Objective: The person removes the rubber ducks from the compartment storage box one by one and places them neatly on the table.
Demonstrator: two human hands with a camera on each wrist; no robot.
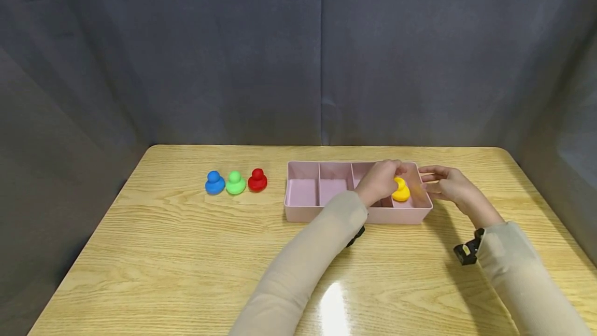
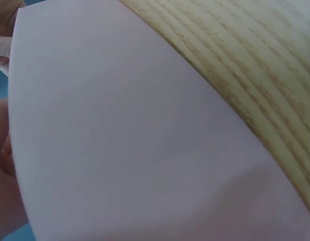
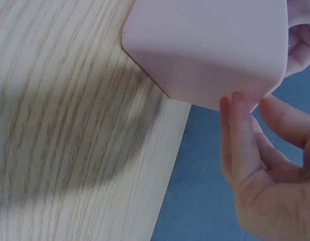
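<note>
Yellow duck [image 1: 400,190] sat in the rightmost compartment of the pink tray [image 1: 303,215], my left hand [image 1: 380,180] curled round it, apparently setting it down; next, I judged, came letting go cleanly. My right hand [image 1: 448,184] steadied the tray's end with straight fingers [image 3: 234,131]. Smooth matte plastic, rounded corners, glossy wood-grain table [image 1: 186,253].

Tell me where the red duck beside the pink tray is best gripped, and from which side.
Probably from straight above, pinching the small round head or the narrowing just under it. The red duck stands upright on the table, and the green duck sits close on one side, leaving little room for fingers there. The side toward the pink tray is freer.
</note>
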